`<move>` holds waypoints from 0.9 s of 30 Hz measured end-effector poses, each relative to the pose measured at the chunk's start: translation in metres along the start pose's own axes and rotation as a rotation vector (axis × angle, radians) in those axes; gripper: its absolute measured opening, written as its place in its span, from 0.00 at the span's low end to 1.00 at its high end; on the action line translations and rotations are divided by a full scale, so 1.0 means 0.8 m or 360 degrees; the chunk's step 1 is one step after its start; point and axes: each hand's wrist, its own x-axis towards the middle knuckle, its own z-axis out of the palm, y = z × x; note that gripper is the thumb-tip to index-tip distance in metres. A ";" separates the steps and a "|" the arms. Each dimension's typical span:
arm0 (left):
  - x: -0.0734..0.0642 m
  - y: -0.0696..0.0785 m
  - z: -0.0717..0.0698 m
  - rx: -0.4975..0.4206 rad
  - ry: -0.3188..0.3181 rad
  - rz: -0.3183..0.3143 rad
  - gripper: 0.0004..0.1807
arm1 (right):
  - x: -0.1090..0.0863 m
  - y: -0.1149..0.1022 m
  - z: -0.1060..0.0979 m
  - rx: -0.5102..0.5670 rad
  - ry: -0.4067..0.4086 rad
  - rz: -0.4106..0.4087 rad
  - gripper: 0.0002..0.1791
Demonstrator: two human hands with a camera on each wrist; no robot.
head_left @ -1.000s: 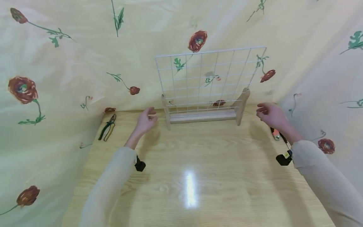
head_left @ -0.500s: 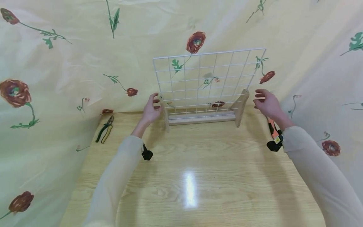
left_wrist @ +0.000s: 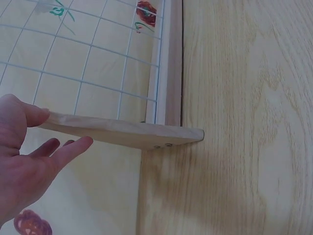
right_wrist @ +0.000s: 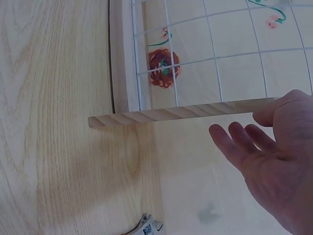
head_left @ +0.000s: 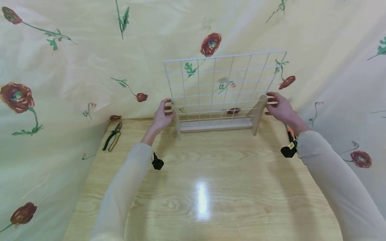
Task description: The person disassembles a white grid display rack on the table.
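Toward the back of the pale wood-grain tabletop (head_left: 241,184), near a cream flower-printed cloth (head_left: 75,83), stands a rack made of a white wire grid (head_left: 213,83), two pale wooden side boards and a pale wooden crossbar (head_left: 217,127) low down between them. The person's bare left hand (head_left: 162,118) is at the left side board (left_wrist: 124,129): its thumb meets the upper part of the edge, while the other fingers reach out apart from the outer face, gripping nothing. The bare right hand (head_left: 281,107) mirrors it at the right side board (right_wrist: 166,113), thumb at the edge and fingers loosely bent with a gap to the wood; whether that thumb presses or only brushes, I cannot tell.

With only the thumbs at the wood, a lift from here would probably slip, or tip the rack if one side rose first. Uneven inward pressure could skew the boards and let the grid work loose, should the joints be weak. The orange-and-black tool (head_left: 291,134) beside the right forearm could be knocked by a sweeping sleeve; the pliers with dark green and yellow handles (head_left: 112,137) lie safely apart on the left.
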 end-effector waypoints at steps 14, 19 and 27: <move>-0.002 0.000 0.010 0.0020 -0.0037 0.0056 0.33 | 0.002 0.003 0.001 0.0022 -0.0017 -0.0117 0.28; -0.002 0.002 0.007 0.0068 -0.0035 0.0048 0.33 | 0.004 -0.002 0.004 0.0053 -0.0023 -0.0103 0.27; 0.001 -0.001 0.007 0.0193 0.0017 0.0101 0.29 | 0.006 0.000 0.006 0.0037 0.0013 -0.0081 0.26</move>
